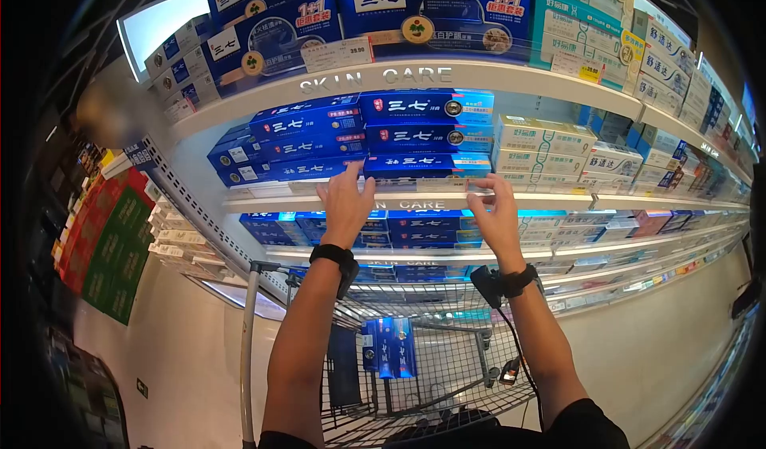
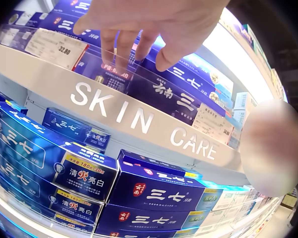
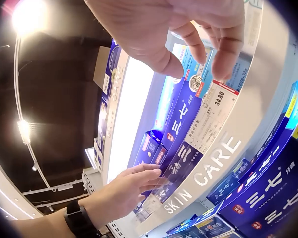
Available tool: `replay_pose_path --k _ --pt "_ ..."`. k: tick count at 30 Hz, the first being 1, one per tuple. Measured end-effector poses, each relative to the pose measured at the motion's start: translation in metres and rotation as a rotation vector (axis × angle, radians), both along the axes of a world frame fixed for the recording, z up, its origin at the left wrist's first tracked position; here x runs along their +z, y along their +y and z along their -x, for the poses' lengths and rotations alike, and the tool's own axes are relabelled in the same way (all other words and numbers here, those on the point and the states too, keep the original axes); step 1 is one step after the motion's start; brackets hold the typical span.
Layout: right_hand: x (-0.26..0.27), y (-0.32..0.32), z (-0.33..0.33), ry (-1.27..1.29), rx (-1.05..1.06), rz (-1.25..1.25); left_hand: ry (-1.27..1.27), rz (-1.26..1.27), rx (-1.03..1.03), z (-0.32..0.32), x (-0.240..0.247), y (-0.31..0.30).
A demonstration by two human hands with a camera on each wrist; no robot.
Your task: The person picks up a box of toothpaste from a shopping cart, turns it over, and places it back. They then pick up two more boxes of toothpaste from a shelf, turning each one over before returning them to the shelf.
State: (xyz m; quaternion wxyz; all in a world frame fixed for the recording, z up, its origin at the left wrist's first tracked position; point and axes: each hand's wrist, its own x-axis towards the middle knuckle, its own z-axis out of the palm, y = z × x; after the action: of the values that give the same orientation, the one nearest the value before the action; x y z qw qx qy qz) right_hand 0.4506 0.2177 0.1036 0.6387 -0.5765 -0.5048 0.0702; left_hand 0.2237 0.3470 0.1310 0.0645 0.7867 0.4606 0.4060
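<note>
A stack of blue toothpaste boxes (image 1: 427, 136) stands on the middle shelf, beside a second blue stack (image 1: 307, 147) to its left. My left hand (image 1: 349, 205) is raised at the shelf edge, with fingertips right at the lower boxes where the two stacks meet. By the right end of the nearer stack is my right hand (image 1: 496, 213), its fingers loosely bent and nothing between them. In the right wrist view, its fingertips hang in front of the box ends, close over a price tag (image 3: 216, 111) marked 34.80. The left wrist view shows the left fingers spread over the boxes.
A wire shopping cart (image 1: 249, 345) stands below my arms, with several blue boxes (image 1: 389, 348) inside. The shelf lip (image 1: 411, 205) carries price tags. White and green boxes (image 1: 542, 147) stand to the right. Large blue packs (image 1: 435, 14) fill the shelf above.
</note>
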Motion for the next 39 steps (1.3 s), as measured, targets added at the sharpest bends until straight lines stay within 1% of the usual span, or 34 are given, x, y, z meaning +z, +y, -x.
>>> replay_pose_path --k 5,10,13,16,19,22,25,28,31,39 --pt "-0.002 -0.002 -0.004 -0.096 -0.045 0.000 -0.005 -0.028 -0.003 -0.001 -0.006 0.001" --pt "0.001 0.000 -0.003 -0.094 -0.041 0.041 0.022 -0.030 -0.024 -0.005 -0.002 0.000" --pt "-0.002 0.004 -0.003 -0.117 -0.019 -0.009 0.036 0.026 0.005 -0.003 0.001 0.003" --pt "-0.003 0.010 0.000 -0.159 0.009 -0.020 0.022 0.030 0.000 0.004 0.001 0.010" --pt "0.004 0.012 0.009 -0.135 0.021 0.034 0.011 0.030 0.046 0.013 -0.003 0.021" --pt "0.014 0.014 0.012 -0.062 0.017 0.118 0.038 0.093 0.073 0.025 0.001 0.028" --pt "0.014 0.023 0.010 -0.070 -0.025 0.058 0.057 0.156 0.077 0.029 0.002 0.038" --pt "0.029 0.024 0.003 -0.119 0.039 0.249 0.208 0.191 0.076 0.029 0.011 0.037" --pt "0.033 0.030 -0.005 -0.179 0.124 0.339 0.244 0.194 0.065 0.026 0.023 0.029" --pt "0.031 0.042 -0.001 -0.151 0.063 0.304 0.165 0.180 -0.009 0.030 0.011 0.047"
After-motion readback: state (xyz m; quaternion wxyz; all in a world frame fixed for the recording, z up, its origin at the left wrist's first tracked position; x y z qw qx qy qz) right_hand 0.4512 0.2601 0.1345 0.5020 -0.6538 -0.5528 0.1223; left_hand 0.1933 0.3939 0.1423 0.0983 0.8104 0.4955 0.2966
